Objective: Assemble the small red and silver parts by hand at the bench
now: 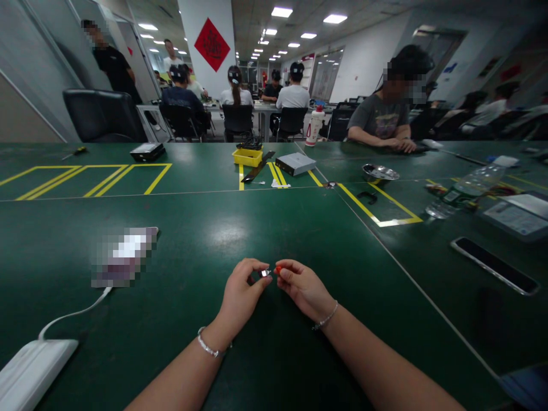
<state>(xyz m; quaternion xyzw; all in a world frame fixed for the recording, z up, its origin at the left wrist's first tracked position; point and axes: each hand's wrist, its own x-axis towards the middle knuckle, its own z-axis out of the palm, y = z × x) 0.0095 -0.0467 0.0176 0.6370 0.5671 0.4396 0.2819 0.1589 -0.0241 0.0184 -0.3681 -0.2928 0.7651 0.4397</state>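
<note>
Over the green tabletop (180, 319), my left hand (240, 294) pinches a small shiny silver metal piece (265, 273) between thumb and fingertips. A thin tip of that piece points right. Close beside it, my right hand (306, 290) grips a small orange-red piece (278, 269), partly covered by the fingers. A narrow gap separates the two pieces. Both are too small for me to tell their exact kind.
Left lie a phone (124, 257) and a white power bank (34, 371), joined by a cable. Beyond stand a yellow bin (247, 156), a grey metal box (295, 164) and a metal bowl (380, 172). Rightward are a bottle (466, 188), another phone (494, 265) and a seated person (381, 114).
</note>
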